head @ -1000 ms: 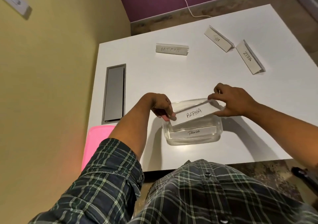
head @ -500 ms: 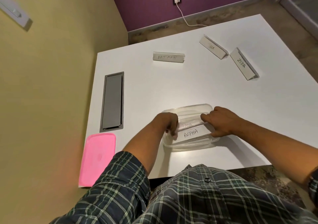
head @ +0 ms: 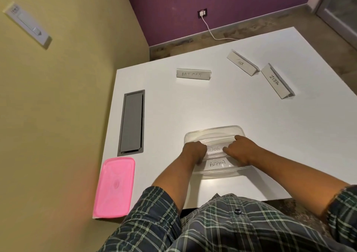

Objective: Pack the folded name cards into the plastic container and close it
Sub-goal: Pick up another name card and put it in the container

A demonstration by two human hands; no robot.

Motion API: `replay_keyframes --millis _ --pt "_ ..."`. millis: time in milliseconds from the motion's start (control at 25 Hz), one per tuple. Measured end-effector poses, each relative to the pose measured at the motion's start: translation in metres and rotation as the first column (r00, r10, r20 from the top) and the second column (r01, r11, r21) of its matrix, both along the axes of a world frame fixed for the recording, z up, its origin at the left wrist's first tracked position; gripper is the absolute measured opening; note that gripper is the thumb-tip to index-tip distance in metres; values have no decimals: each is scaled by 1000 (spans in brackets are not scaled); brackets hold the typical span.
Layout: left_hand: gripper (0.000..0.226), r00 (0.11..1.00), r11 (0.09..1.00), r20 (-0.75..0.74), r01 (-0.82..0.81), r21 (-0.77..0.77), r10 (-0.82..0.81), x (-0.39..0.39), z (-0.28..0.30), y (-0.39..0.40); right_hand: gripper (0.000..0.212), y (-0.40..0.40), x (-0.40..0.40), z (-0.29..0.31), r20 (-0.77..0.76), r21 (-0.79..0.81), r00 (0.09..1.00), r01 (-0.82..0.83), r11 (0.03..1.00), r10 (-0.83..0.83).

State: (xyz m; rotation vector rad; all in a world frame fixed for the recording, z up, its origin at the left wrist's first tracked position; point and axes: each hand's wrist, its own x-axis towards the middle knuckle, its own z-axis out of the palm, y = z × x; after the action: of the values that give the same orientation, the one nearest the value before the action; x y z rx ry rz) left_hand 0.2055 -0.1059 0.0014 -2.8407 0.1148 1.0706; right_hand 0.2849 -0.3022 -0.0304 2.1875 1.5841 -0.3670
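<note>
Dark green plaid shirt (head: 222,230), white checks, rolled sleeves, dark button

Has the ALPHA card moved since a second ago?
Yes. The ALPHA card went from above the clear container's rim down inside it.

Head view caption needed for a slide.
Both hands, left hand and right hand, press name cards into the clear plastic container; three folded cards and the pink lid wait on the white table.
</note>
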Motion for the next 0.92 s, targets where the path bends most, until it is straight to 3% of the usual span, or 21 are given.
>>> replay_keyframes --millis 440,600,680,760,840,920 --pt "38 1000 1000 0 5 8 -5 0 4 3 27 3 -1 2 -33 -53 997 66 996 -68" --pt "37 989 980 -71 -137 -147 127 20 15 10 28 17 1 19 -81 -49 971 223 974 -226" --pt "27 938 870 -168 -344 -353 303 37 24 23 29 26 11 36 -205 14 913 363 932 -353" --pt "15 837 648 -281 -543 -535 470 49 38 39 23 31 28 54 -326 110 831 507 855 -451" --pt "15 760 467 -283 -600 -650 585 57 48 57 25 32 47 68 -443 192 723 654 731 -531" --pt "23 690 374 -195 -582 -722 697 66 52 74 22 33 66 77 -521 247 623 764 596 -583"
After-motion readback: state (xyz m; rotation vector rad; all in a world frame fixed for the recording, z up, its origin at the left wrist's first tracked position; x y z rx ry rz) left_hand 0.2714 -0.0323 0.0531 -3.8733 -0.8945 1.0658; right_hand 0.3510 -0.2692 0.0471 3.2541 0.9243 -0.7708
